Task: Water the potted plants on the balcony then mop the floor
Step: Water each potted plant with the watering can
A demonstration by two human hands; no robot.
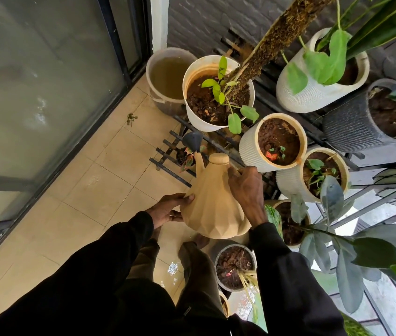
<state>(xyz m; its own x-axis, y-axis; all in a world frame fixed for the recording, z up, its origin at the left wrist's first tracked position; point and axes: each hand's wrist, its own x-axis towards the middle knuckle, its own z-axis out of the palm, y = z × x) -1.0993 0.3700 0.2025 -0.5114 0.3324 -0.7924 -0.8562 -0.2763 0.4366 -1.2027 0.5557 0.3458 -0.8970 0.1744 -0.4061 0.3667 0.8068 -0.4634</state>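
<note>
Head view: the beige watering can (pixel 212 204) is at centre, body near upright, spout aimed at 11 o'clock over a red-leaved potted plant (pixel 187 155). The right hand (pixel 245 187) grips its handle and the left hand (pixel 166 209) cups its base.

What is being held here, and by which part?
A watering can: the right hand grips its handle, the left hand holds the side of its body.

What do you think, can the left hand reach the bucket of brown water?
Probably yes, but it must first let go of the watering can it holds; open floor tiles lie between the left hand and bucket.
</note>
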